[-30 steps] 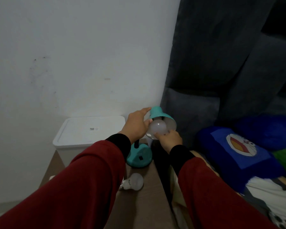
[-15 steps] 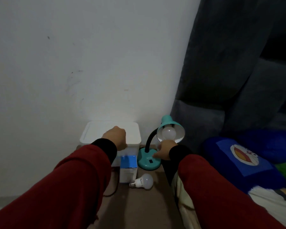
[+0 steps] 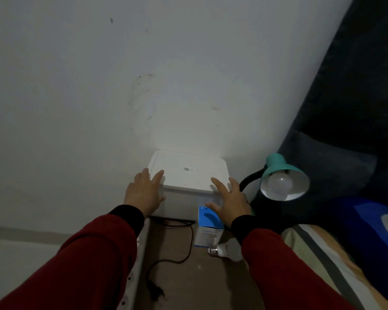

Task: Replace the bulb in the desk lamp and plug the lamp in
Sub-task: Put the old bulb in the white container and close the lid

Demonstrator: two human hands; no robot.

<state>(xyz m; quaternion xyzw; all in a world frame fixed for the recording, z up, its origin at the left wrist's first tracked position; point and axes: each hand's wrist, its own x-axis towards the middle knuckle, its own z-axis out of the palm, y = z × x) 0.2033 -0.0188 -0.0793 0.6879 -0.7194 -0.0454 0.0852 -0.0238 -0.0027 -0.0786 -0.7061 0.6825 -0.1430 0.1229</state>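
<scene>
Teal desk lamp point(image 3: 278, 167) now carries its bulb point(image 3: 280, 184), released. Both hands, left point(image 3: 143, 193) and right point(image 3: 230, 202), have spread open, empty, toward the white lidded bin point(image 3: 189, 170); the plug point(image 3: 156, 294) lies unplugged at lower centre, so plugging in likely remains.

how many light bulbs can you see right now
2. One bulb sits in the teal lamp's shade, at right. The other bulb lies on the floor just in front of the blue-topped box, partly hidden by the right sleeve. The box may hold more.

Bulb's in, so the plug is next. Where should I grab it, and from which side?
Grip the plug by its dark body, coming from above with the left hand: it lies flat on the floor, cord trailing off toward the white box.
</scene>
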